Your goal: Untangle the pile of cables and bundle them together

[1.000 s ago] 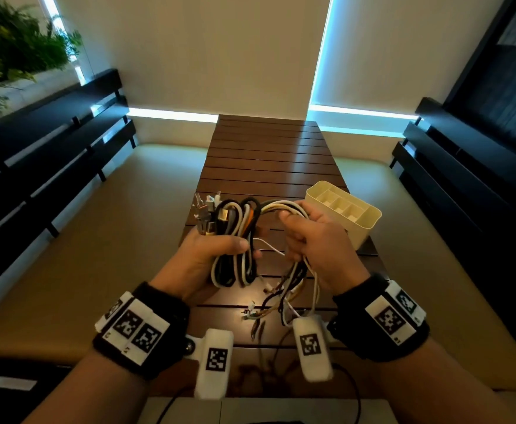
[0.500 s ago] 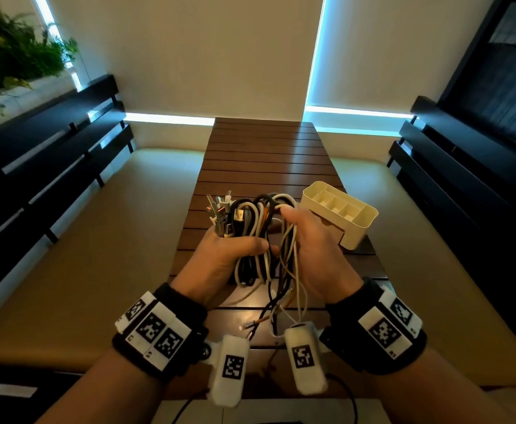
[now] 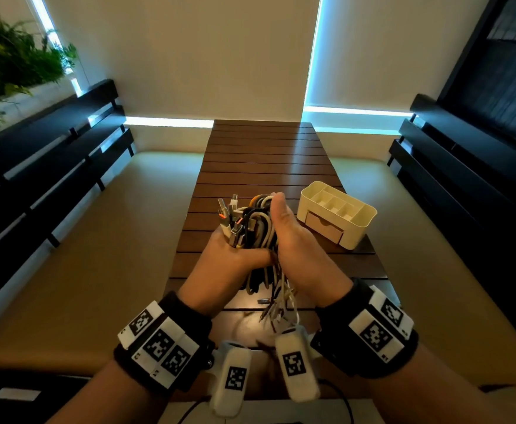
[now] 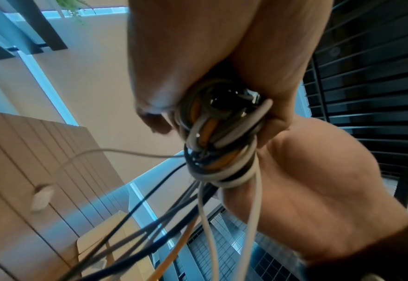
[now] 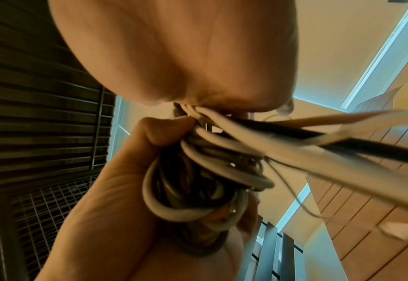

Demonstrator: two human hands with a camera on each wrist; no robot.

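Note:
A bundle of white, black, grey and orange cables [image 3: 255, 228] is held upright above the slatted wooden table [image 3: 262, 160]. My left hand [image 3: 229, 261] grips the bundle's middle, thumb across the front. My right hand [image 3: 293, 240] is pressed against the bundle's right side, fingers wrapped round the looped tops, thumb pointing up. Several metal plugs [image 3: 230, 215] stick up at the left. Loose ends [image 3: 278, 304] dangle below both hands. The wrist views show coiled loops [image 4: 224, 133] [image 5: 205, 182] squeezed between the two palms.
A cream organiser box [image 3: 337, 214] with compartments and a small drawer stands on the table just right of my hands. Beige bench seats [image 3: 91, 240] flank the table, with dark slatted backrests [image 3: 42, 166] beyond. Plants [image 3: 9, 62] sit at the far left.
My hands have come together: the right hand moved left and folded its white loops against the bundle in the left hand. The hanging ends swung in closer beneath.

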